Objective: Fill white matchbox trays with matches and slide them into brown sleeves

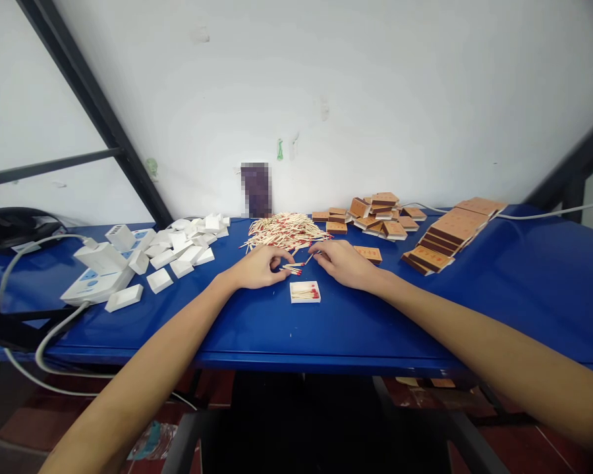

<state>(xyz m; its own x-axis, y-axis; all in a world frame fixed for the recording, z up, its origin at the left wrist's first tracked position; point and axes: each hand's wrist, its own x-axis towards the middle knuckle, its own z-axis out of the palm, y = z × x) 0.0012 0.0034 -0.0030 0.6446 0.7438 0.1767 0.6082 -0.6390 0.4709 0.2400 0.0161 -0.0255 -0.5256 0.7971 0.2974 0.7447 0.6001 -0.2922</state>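
Observation:
A white matchbox tray [305,300] with several red-tipped matches lies on the blue table [257,336], just below both hands. My left hand [263,266] pinches a few matches [292,269] between thumb and fingertips, their red heads pointing right. Across from it, my right hand [343,263] has its thumb and forefinger closed on a single match [309,258], which slants down toward the others. A large heap of loose matches [284,230] spreads right behind the two hands.
Many empty white trays [182,247] lie at the left beside a white power strip [96,283] with cables. Orange-brown matchbox sleeves [383,214] are piled behind my right hand, with a leaning row of them [452,234] farther right. A pixelated dark object [255,189] stands against the wall.

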